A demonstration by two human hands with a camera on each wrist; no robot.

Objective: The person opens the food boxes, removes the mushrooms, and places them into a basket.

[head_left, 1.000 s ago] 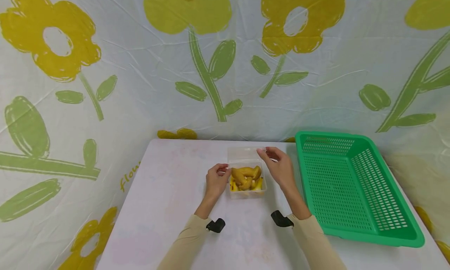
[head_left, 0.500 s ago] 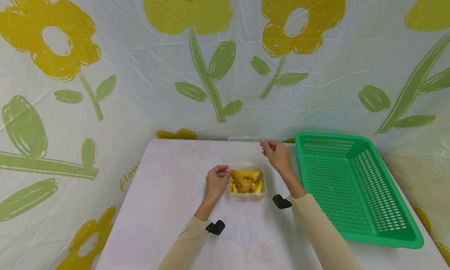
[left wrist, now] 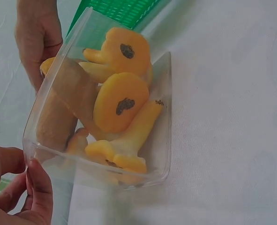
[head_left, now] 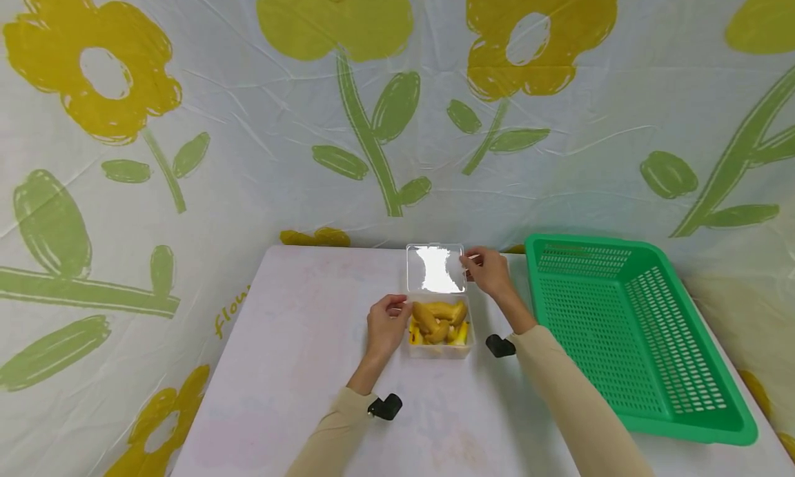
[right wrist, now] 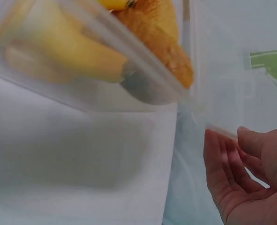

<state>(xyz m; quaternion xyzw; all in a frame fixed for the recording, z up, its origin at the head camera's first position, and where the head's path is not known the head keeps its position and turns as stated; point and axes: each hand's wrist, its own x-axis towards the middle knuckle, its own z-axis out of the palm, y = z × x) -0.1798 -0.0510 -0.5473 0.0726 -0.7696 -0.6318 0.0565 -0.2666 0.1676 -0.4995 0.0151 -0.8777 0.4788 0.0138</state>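
A clear plastic box [head_left: 439,351] stands on the table with its hinged lid [head_left: 411,273] raised at the back, glare across its middle. Inside lie brown curved pieces [head_left: 458,310] and yellow mushroom-shaped pieces [left wrist: 122,103] with dark spots. My left hand [head_left: 386,325] pinches the box's rim at the back left corner between thumb and fingers. With thumb and fingertips, my right hand [head_left: 488,271] holds the lid's right edge; the right wrist view shows that grip close up.
A large green slotted basket [head_left: 735,401] stands on the table's right side, close to the right forearm. Behind the white table [head_left: 292,366] hangs a flower-printed cloth [head_left: 261,118].
My right hand has moved away from me, swinging the lid up and back, and glare now shows on it. The left hand has stayed at the box's corner.
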